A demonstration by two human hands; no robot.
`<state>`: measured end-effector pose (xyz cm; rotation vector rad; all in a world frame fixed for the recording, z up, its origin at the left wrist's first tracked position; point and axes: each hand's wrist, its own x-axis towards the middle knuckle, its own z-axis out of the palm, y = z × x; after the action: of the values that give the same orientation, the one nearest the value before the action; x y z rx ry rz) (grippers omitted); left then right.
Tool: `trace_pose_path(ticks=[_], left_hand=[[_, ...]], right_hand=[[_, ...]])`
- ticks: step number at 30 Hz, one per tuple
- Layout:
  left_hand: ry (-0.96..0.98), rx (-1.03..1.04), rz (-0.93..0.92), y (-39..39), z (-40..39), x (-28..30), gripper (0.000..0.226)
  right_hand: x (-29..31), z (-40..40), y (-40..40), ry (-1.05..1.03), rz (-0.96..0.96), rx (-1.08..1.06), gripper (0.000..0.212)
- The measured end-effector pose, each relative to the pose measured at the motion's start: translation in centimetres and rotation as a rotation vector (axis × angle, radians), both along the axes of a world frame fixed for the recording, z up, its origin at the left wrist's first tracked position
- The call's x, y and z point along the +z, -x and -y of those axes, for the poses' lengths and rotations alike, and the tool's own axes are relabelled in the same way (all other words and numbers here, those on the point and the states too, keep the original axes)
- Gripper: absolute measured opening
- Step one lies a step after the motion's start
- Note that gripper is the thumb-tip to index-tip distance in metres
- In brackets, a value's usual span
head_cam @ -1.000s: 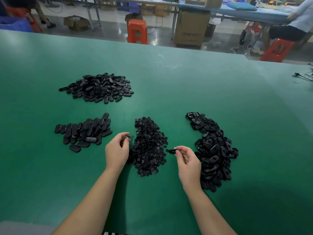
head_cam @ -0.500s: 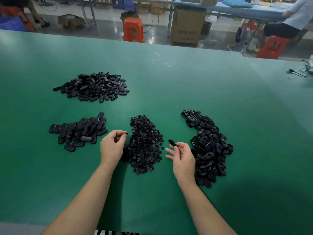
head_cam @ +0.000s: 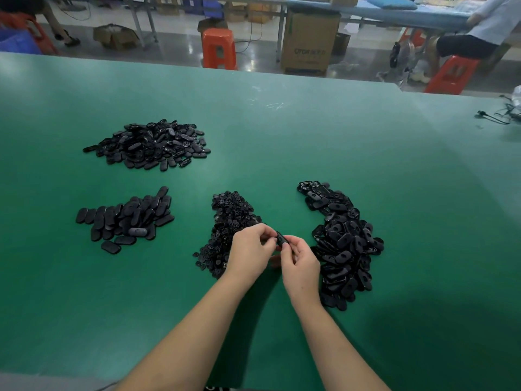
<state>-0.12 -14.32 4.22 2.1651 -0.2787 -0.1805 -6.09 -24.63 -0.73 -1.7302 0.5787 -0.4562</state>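
Left hand (head_cam: 249,251): fingers curled, pinching one black oval shell (head_cam: 281,240). Right hand (head_cam: 300,265): curled, gripping the same shell, above the green table (head_cam: 282,153) between the piles.

The only lettering that can be read is on the front of the brown cardboard box (head_cam: 310,32), which stands on the floor (head_cam: 174,49) beyond the counter (head_cam: 282,142), at about twelve o'clock. It is one dark printed line that seems to begin "QTOP". The characters after it are too blurred to read.
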Motion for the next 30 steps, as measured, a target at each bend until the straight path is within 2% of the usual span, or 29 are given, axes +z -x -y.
trace_pose_path(ticks=[24, 30], left_hand=[[-0.12, 0.0, 0.025, -0.7, 0.8, 0.6, 0.004], [-0.005, -0.044, -0.143, -1.5, 0.0, 0.7, 0.015]], right_hand=[[-0.1, 0.2, 0.0, -0.001, 0.003, 0.039, 0.018], [0.4, 0.0, 0.1, -0.063, 0.03, 0.046, 0.029]])
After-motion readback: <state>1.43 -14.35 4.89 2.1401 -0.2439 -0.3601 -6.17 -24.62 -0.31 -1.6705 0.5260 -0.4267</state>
